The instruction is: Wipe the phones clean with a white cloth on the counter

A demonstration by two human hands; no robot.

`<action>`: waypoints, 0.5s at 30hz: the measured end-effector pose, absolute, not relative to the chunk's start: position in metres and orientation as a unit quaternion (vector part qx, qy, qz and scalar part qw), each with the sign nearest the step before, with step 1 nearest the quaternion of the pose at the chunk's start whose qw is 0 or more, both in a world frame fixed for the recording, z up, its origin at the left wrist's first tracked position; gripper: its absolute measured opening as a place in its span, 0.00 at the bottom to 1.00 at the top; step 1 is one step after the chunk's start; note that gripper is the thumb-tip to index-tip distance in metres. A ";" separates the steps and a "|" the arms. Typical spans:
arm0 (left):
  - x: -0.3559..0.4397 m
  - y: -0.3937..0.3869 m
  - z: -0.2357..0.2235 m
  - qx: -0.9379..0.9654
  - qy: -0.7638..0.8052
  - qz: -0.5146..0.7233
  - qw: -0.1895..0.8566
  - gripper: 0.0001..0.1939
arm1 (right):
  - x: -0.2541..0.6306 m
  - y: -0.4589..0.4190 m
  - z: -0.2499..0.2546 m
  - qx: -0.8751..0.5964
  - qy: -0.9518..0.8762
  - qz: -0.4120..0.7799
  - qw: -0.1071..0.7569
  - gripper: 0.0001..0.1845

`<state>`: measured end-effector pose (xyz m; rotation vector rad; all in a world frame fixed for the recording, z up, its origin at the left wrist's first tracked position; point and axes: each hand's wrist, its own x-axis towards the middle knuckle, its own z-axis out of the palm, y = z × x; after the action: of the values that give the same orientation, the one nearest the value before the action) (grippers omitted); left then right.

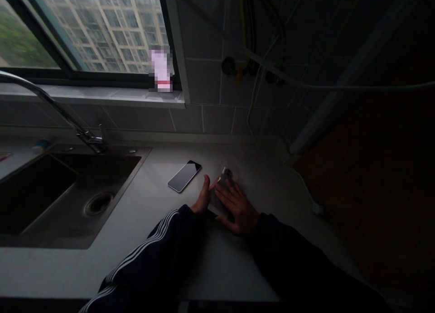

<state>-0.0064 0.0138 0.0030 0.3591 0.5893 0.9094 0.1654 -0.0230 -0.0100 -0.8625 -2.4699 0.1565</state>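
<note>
My left hand point(201, 196) and my right hand point(236, 209) sit close together on a pale countertop point(217, 267). Between them lies a second phone point(220, 195), greyish, with a camera bump at its far end. My right hand spreads over it, and the fingers of my left hand clasp its left edge. Part of this phone is hidden under my fingers. Just left of my left hand, a black smartphone point(184, 176) lies flat with its dark screen up, not touching either hand.
A steel sink point(136, 161) with a round drain sits left of my hands, under a curved faucet point(50, 100). Behind are a tiled wall, pipes, and a window sill holding a blurred pink object point(160, 68). A white cable point(306, 188) runs off the counter's right side.
</note>
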 end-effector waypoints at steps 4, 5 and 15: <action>-0.005 0.013 -0.001 0.183 0.286 0.439 0.832 0.40 | 0.167 -0.020 -0.011 -0.315 -0.911 0.061 0.259 0.39; -0.006 0.014 -0.002 0.185 0.280 0.444 0.831 0.39 | 0.168 -0.020 -0.012 -0.321 -0.906 0.062 0.268 0.38; -0.008 0.024 -0.008 0.158 0.330 0.494 0.789 0.19 | 0.166 -0.021 -0.020 -0.292 -0.898 0.080 0.318 0.41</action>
<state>-0.0081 0.0244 -0.0079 0.3403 0.7106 1.0637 0.1664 -0.0207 -0.0202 -0.7691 -2.3625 0.2103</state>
